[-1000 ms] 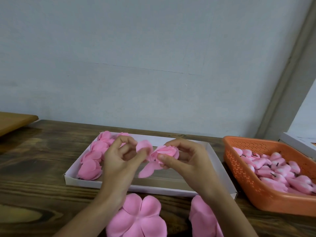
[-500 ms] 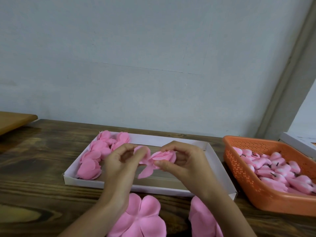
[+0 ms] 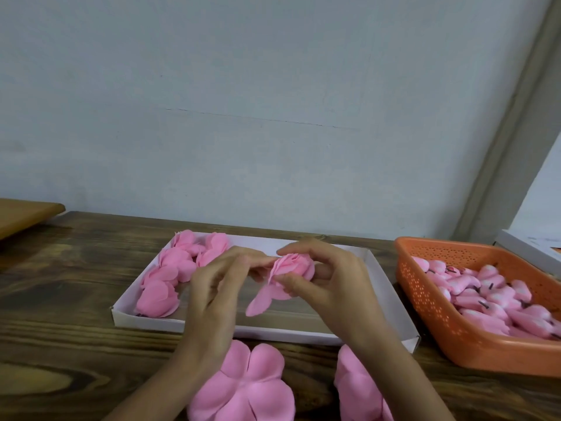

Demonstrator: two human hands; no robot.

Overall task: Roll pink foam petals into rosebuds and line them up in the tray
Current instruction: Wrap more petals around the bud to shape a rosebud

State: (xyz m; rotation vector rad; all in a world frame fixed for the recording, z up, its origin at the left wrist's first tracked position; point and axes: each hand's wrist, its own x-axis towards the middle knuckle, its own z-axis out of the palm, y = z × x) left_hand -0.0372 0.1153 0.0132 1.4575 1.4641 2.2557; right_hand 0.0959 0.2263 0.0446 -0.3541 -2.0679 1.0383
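Above the white tray, we note both hands raised off the worktop and brought close together, forearms entering from the lower edge. Right hand: thumb underneath, fingers arched over the top, clamped on the half-rolled rosebud. Left hand: back toward us, fingers curled, fingertips pinched onto the bud's left edge; they are blurred, so we cannot tell the finer finger placement. One loose petal hangs down from the bud, over the tray floor.

Tray: shallow, rectangular, lying on the worktop just beyond the hands. Its left end holds finished rosebuds, packed touching one another in two short rows; the nearest row runs along the left wall.

Orange basket: perforated plastic, right of the tray and near it. We see it filled with small pink pieces bearing dark stubs, heaped loosely.

Worktop, near edge: a flat pink petal sheet with overlapping lobes sits between the forearms; a second pink piece lies beside it, partly covered by the right forearm.

Far right: a white box behind the basket.
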